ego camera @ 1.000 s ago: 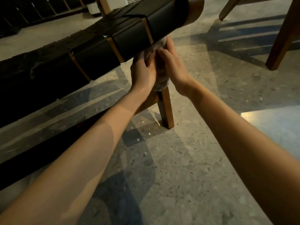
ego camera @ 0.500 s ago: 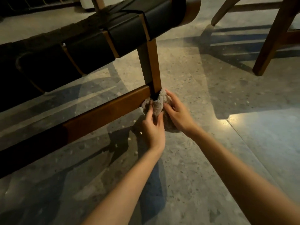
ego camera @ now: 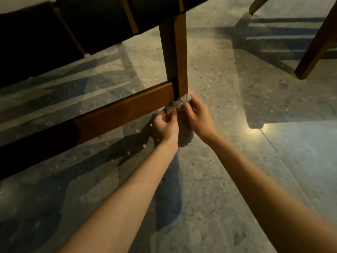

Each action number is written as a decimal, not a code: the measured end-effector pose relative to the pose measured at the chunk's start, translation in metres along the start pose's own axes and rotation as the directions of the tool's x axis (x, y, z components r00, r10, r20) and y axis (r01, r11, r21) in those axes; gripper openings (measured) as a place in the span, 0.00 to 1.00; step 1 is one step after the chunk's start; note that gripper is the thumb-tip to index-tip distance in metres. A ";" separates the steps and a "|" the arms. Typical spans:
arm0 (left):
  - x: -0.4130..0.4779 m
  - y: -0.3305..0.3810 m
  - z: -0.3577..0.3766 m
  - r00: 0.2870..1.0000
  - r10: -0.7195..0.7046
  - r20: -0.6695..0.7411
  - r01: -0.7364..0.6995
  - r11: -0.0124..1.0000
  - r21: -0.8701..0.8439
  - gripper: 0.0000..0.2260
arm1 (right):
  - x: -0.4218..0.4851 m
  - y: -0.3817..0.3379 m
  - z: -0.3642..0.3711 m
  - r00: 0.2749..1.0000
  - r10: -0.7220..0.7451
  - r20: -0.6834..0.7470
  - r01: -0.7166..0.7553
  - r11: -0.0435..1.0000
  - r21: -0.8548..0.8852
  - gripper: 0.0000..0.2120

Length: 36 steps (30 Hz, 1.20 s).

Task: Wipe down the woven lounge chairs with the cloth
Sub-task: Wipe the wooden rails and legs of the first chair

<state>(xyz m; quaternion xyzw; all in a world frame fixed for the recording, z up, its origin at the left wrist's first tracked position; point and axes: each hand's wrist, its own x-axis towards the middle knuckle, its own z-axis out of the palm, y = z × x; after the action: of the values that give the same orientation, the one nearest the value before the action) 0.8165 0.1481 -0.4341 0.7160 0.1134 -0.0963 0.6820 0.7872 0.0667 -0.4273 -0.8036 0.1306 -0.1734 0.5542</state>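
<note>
Your left hand (ego camera: 165,127) and right hand (ego camera: 197,116) both grasp the cloth (ego camera: 179,102). It wraps around the bottom of the chair leg (ego camera: 176,57).

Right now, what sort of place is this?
Probably a lounge or lobby seating area: polished terrazzo floor, a wooden lounge chair with dark woven straps, a second chair beside it. Left hand and right hand hold the cloth at the near chair's leg.

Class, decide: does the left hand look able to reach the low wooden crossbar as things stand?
Probably yes: the left hand grips the cloth right beside the crossbar, with nothing between them.
</note>
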 end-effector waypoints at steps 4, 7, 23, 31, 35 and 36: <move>0.010 -0.009 -0.001 0.987 0.032 0.156 -0.041 0.998 0.056 0.18 | -0.003 0.014 0.002 0.988 0.093 0.123 -0.103 0.992 0.078 0.19; 0.017 -0.018 0.000 0.971 0.007 0.240 -0.045 0.987 0.152 0.21 | -0.002 0.023 0.006 0.965 0.187 0.183 -0.206 0.974 0.090 0.20; 0.015 -0.006 -0.003 0.965 -0.097 0.244 0.115 0.992 -0.058 0.17 | 0.012 0.000 0.007 0.983 0.159 0.089 -0.176 0.955 0.239 0.15; -0.006 -0.034 -0.012 0.936 -0.219 0.275 0.157 0.960 0.231 0.10 | -0.025 0.031 0.015 0.940 0.334 0.066 -0.339 0.933 0.116 0.15; -0.016 -0.026 -0.012 0.944 -0.235 0.233 0.242 0.970 -0.001 0.07 | -0.038 0.017 0.004 0.964 0.254 -0.076 -0.239 0.957 0.165 0.13; -0.014 -0.020 -0.012 0.940 -0.249 0.233 0.280 0.954 -0.109 0.08 | -0.039 0.011 0.000 0.971 0.219 -0.091 -0.200 0.963 0.183 0.14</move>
<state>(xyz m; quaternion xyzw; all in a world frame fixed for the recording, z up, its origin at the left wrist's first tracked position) 0.7972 0.1608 -0.4480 0.6297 0.1405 -0.2564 0.7197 0.7520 0.0785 -0.4424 -0.7234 0.2299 -0.1687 0.6287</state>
